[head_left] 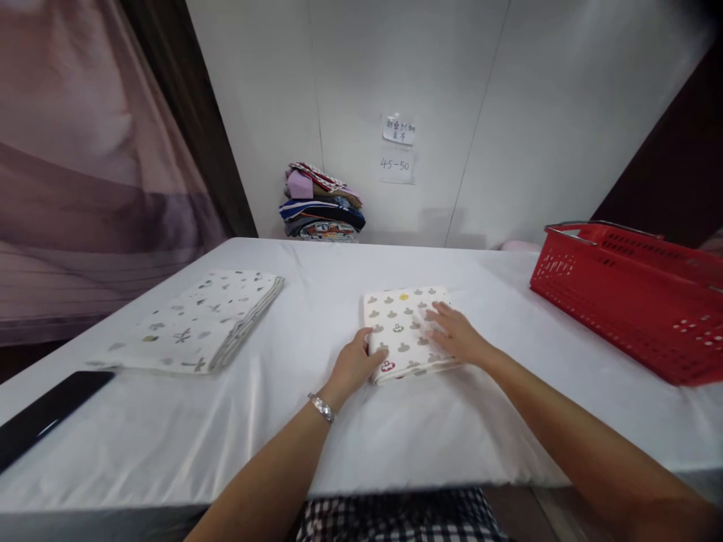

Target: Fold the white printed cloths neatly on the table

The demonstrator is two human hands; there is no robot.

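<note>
A folded white cloth [407,331] printed with small grey shapes and a few coloured ones lies in front of me on the table. My left hand [355,361] is at its left edge, thumb over the near left corner and the other fingers against the side, apart from the thumb. Spread flat across the cloth's right part are the fingers of my right hand [456,335]. A second folded white cloth [197,320], with scattered dark and grey prints, lies to the left, away from both hands.
A red plastic basket [626,301] with metal handles stands at the right. A black flat device [50,410] lies at the left front. Folded fabrics [323,203] are stacked by the wall behind the white-covered table [316,293]. Paper notes [398,164] hang on the wall.
</note>
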